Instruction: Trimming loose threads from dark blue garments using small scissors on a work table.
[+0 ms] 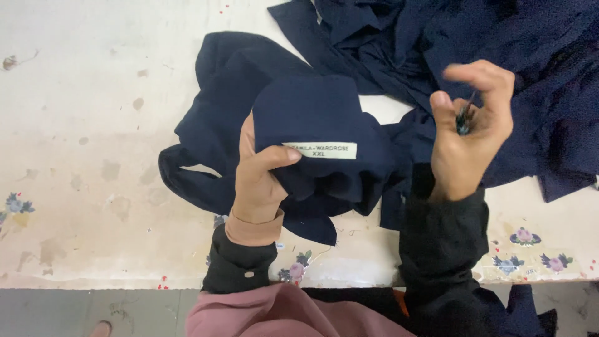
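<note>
While the left hand (259, 181) bunches the navy garment (312, 125) up off the table (81, 125), its thumb clamps down right beside the pale label (324, 150), so that patch sits flat and facing up; right hand (468, 134) hovers just beside it, fingers curled shut around a small dark tool (463, 118), too blurry to identify; more navy cloth (499, 43) is heaped behind, probably just shoved clear.
</note>
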